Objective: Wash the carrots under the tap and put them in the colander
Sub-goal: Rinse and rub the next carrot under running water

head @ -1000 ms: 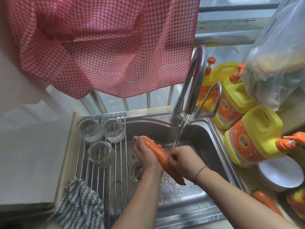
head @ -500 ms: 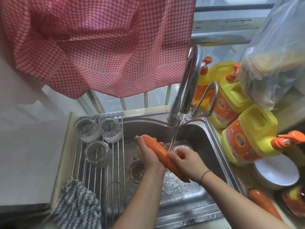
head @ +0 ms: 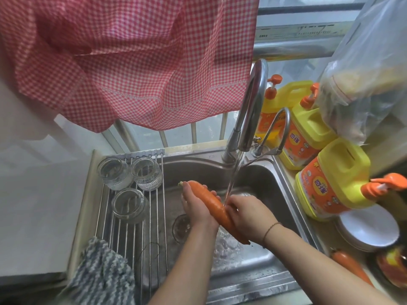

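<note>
Now, carrot [head: 211, 203] under tap [head: 253, 102], left hand [head: 196, 208] cradling it, right hand [head: 246, 219] gripping it

body: two bare forearms in view, no sleeves showing | left hand [head: 196, 209]: no rings, no watch, wrist bare | right hand [head: 250, 217]: thin dark cord bracelet [head: 270, 231] round the wrist, short loose end at its lower side | gloves: none | fingers [head: 231, 205]: bare, wet
</note>
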{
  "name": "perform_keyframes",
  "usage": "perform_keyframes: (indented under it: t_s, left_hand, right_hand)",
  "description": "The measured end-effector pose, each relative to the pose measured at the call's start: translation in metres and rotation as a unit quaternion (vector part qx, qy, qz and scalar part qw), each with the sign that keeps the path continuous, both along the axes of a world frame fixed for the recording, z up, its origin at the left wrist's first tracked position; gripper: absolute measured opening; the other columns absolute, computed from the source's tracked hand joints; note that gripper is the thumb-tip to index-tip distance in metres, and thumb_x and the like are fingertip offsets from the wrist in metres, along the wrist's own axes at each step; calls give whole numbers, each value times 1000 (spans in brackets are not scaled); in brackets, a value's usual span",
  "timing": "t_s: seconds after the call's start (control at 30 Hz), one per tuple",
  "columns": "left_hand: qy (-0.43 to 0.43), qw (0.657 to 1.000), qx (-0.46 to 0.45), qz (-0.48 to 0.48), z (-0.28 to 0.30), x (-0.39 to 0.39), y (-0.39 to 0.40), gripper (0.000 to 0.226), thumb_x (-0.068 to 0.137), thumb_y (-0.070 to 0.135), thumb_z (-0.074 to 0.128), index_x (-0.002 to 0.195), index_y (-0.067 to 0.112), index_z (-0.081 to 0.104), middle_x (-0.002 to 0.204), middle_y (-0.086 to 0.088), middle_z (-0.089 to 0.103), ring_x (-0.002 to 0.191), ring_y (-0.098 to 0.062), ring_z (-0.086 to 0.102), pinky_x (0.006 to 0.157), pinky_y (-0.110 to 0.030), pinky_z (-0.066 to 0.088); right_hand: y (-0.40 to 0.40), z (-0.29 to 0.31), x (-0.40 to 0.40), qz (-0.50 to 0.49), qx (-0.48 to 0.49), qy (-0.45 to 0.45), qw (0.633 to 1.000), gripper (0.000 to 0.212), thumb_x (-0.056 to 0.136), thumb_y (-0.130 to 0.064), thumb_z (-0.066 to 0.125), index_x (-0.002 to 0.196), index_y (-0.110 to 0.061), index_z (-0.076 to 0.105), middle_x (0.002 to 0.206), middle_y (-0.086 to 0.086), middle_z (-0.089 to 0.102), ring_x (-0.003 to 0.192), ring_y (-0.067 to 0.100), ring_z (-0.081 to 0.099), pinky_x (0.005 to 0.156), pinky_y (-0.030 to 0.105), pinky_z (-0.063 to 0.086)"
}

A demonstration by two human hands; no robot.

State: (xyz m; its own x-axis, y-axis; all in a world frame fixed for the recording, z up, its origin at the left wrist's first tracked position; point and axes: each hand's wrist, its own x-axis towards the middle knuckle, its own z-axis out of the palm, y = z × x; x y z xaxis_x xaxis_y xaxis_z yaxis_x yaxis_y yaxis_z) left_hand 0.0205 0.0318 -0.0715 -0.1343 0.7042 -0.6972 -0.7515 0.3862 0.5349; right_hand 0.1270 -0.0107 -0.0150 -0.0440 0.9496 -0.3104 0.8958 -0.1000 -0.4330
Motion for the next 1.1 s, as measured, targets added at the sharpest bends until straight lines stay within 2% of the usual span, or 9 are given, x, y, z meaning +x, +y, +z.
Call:
perform_keyframes:
  t_s: [0.37, 0.53, 0.63, 0.7, 0.73, 0.8, 0.87, 0.97, 1.1]
  left_hand:
    - [-5, 1000, 4, 7, 3, 0, -1, 51, 92, 63, 49, 121, 21, 50, 98, -11, 63, 65, -24, 63, 59, -33, 52]
    - [4, 1000, -7, -20, 3, 2, -3, 53, 91, 63, 50, 120, 19, 52, 99, -12, 64, 66, -23, 64, 60, -33, 54]
    - [-12, 998, -33, -51, 6, 1, -6, 64, 89, 68, 50, 110, 8, 61, 84, -7, 70, 65, -21, 66, 62, -32, 54]
    - [-36, 997, -28, -69, 9, 2, -7, 60, 90, 67, 47, 95, 10, 65, 67, -3, 70, 60, -17, 65, 65, -32, 53]
    - [-52, 996, -23, -74, 10, 2, -8, 60, 91, 67, 48, 92, 10, 65, 66, -3, 70, 61, -17, 65, 69, -33, 53]
    - [-72, 994, -16, -85, 14, 3, -10, 59, 90, 64, 50, 96, 8, 67, 80, -6, 74, 73, -21, 69, 75, -35, 55]
    - [-90, 991, -22, -93, 17, 3, -13, 62, 89, 63, 55, 111, 6, 65, 106, -10, 74, 90, -26, 72, 80, -38, 56]
    - [-111, 988, -14, -108, 17, 4, -15, 65, 87, 62, 58, 122, 7, 61, 120, -12, 69, 106, -29, 68, 87, -41, 56]
    - [-108, 985, -4, -136, 14, 4, -15, 67, 85, 64, 59, 115, 5, 66, 112, -12, 69, 88, -27, 68, 81, -39, 55]
  right_hand:
    - [2, 2, -5, 26, -32, -29, 999, 17, 98, -27, 41, 88, -20, 53, 95, 6, 67, 87, 24, 62, 78, 33, 50]
    - [3, -4, -2, 1, -18, -31, 999, 23, 96, -32, 38, 84, -22, 54, 84, 1, 64, 74, 19, 57, 65, 30, 43]
    - [6, -2, 11, -44, -12, -69, 997, 35, 98, -38, 33, 68, -25, 42, 69, -5, 53, 63, 17, 51, 59, 31, 40]
    - [12, 2, 25, -141, 40, -24, 989, 40, 99, -40, 37, 64, -22, 45, 66, -3, 54, 68, 24, 56, 62, 33, 43]
    - [18, 2, 35, -204, 74, 28, 976, 34, 98, -36, 43, 70, -20, 52, 71, -1, 58, 74, 27, 58, 65, 33, 43]
    - [32, 8, 52, -298, 86, 88, 946, 21, 94, -26, 54, 107, -11, 61, 102, 4, 65, 98, 27, 60, 84, 33, 46]
    - [43, 11, 64, -331, 65, 101, 936, 50, 91, -23, 57, 138, -9, 45, 138, 10, 53, 126, 30, 50, 107, 40, 40]
    - [49, 12, 70, -339, 74, 75, 935, 51, 93, -23, 52, 141, -7, 41, 143, 16, 48, 131, 33, 45, 110, 42, 37]
    - [51, 14, 67, -336, 63, 77, 937, 43, 94, -20, 50, 134, -3, 45, 136, 19, 52, 125, 35, 49, 102, 38, 39]
